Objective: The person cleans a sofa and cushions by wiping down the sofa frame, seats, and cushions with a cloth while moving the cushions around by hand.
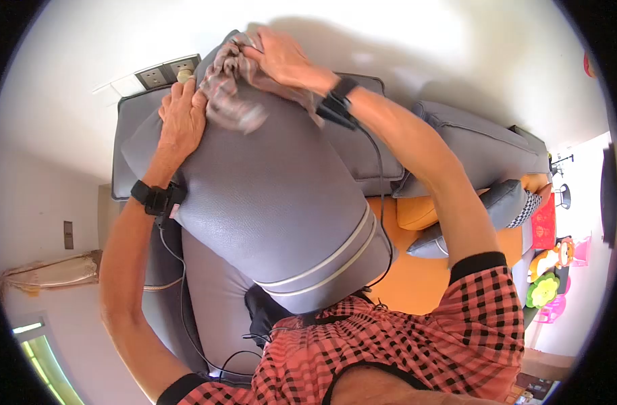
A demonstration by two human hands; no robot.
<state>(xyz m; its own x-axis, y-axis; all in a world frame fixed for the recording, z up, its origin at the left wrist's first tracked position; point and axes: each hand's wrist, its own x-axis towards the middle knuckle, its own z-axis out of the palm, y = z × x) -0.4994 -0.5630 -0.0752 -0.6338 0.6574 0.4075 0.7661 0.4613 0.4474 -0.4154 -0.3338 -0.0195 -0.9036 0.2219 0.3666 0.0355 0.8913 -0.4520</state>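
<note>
A large grey leather-look sofa cushion [275, 189] with pale piping stands tilted in front of my body, its far end towards the wall. My right hand [281, 59] is closed on a crumpled checked cloth [229, 88] at the cushion's far end. The loose end of the cloth is blurred and hangs over the cushion's surface. My left hand [183, 120] grips the cushion's left far edge, fingers curled over it and thumb beside the cloth. Its fingertips are partly hidden. Both wrists wear black straps with cables.
Wall sockets [153, 76] with a plug [184, 73] sit close beyond my left hand. Grey sofa backrests [477, 138] line the wall. To the right are an orange seat [403, 277], dark pillows [501, 206] and a green flower-shaped cushion [543, 290]. Cables hang near both arms.
</note>
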